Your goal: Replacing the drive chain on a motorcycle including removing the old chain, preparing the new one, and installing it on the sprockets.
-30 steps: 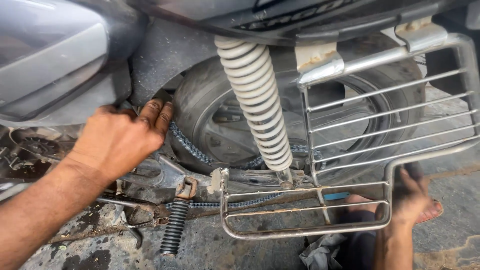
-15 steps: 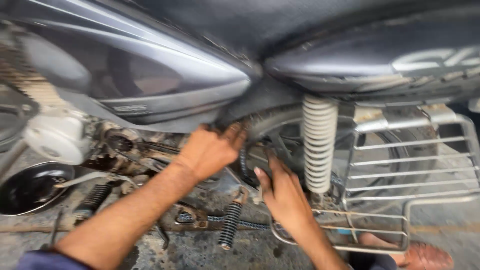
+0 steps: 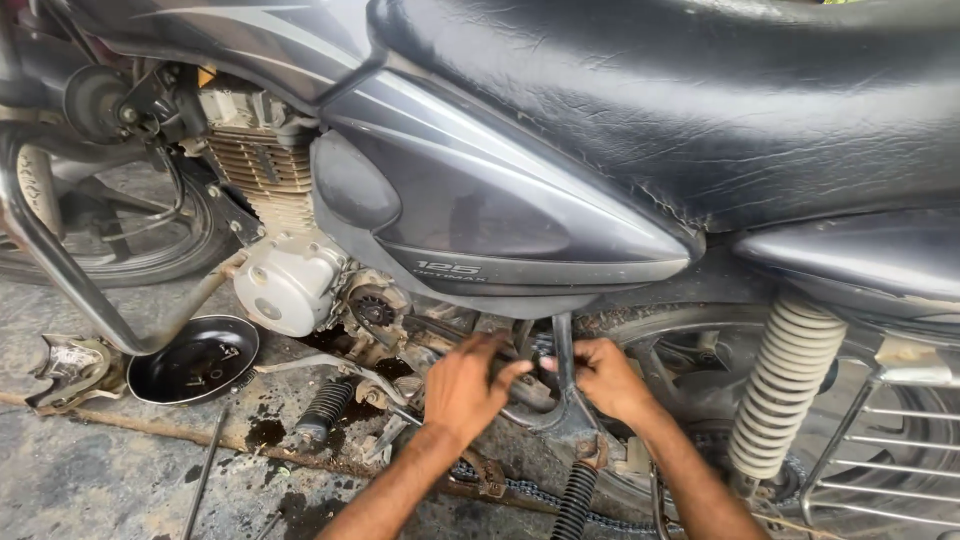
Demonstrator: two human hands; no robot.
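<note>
1. Both bare hands are now seen gathered under the grey plastic side panel (image 3: 500,215) of a dark motorcycle, the view having pulled back from the rear wheel since a second ago, so that the black leather seat (image 3: 700,90) and the finned silver engine (image 3: 265,165) are taken in
2. The left hand (image 3: 465,385) is curled, fingers bent around a greasy black metal part (image 3: 528,392) just ahead of the rear wheel
3. The right hand (image 3: 605,375), which lay at the far right a second ago, has been brought in beside the left and is closed round the dark upright frame tube (image 3: 563,355)
4. A cream coiled shock absorber (image 3: 785,385) is seen at the right, and a round black metal pan (image 3: 195,358) is left on the oil-stained concrete floor (image 3: 90,480), well apart from the hands
5. The work is judged to have been shifted from the wheel to the frame joint
</note>
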